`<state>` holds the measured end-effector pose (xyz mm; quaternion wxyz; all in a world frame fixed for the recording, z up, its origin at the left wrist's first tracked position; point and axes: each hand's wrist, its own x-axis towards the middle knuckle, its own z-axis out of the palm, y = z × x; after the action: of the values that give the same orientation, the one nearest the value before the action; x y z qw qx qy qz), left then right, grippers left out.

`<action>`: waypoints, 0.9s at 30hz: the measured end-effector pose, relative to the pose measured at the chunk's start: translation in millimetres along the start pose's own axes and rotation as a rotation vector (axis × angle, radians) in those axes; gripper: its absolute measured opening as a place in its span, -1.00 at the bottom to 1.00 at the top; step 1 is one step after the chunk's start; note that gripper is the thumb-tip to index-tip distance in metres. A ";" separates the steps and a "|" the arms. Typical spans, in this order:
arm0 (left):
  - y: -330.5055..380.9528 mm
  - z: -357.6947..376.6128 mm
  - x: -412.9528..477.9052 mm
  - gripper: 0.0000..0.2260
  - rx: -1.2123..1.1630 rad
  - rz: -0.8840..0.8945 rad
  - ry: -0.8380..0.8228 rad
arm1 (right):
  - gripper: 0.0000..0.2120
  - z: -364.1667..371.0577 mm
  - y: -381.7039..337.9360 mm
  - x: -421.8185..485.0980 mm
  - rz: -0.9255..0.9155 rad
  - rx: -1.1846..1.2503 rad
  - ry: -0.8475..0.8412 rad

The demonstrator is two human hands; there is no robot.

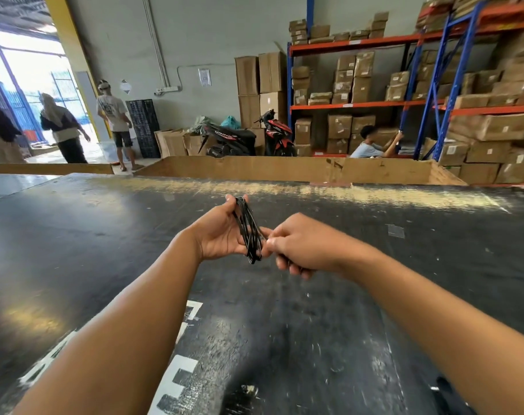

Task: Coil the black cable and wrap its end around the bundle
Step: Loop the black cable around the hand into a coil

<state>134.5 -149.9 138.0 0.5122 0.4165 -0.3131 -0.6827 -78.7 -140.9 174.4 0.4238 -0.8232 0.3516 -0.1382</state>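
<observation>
My left hand (222,235) is up above the black table (374,265), palm turned toward me, and the black cable (248,232) is looped around it in a long narrow bundle, several strands side by side. The top of the coil hooks over my fingertips, the bottom hangs just past the heel of my palm. So that hand is grasping the bundle, fingers stretched through the loops rather than clenched.

My right hand (299,244) comes in from the right, touching the coil's lower half. Thumb and forefinger are pinched together right against the strands, the other fingers curled under. It is closed on a stretch of the cable there, though the piece itself is hidden by my knuckles.

Both hands hover over the middle of the table, nearer its far edge than the near one. Nothing of the cable touches the tabletop. White printed lettering (177,369) runs along the near edge, under my left forearm.
</observation>
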 end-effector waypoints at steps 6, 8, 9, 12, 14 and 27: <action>7.9 6.0 -0.9 -0.51 -0.057 0.062 -0.069 | -0.74 41.9 40.8 -4.0 0.065 0.163 -0.083; 9.1 7.1 -3.5 -0.58 -0.059 0.064 -0.107 | -0.72 52.8 58.4 -2.3 0.094 0.206 -0.111; 9.4 7.7 -4.9 -0.59 -0.053 0.062 -0.123 | -0.72 56.5 66.8 -0.7 0.112 0.223 -0.121; 9.1 9.9 -9.5 -0.55 -0.051 0.060 -0.189 | -0.72 60.5 89.8 8.5 0.155 0.242 -0.132; 8.2 11.7 -12.9 -0.53 -0.035 0.050 -0.241 | -0.72 57.5 101.9 16.2 0.181 0.218 -0.132; -21.8 16.4 -21.5 -0.52 0.090 -0.200 -0.611 | -0.73 -41.9 86.6 58.1 0.071 -0.437 0.058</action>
<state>113.1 -123.2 132.1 0.3062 0.2433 -0.4396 -0.8085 -99.2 -240.5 126.7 0.2298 -0.8782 0.4139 -0.0673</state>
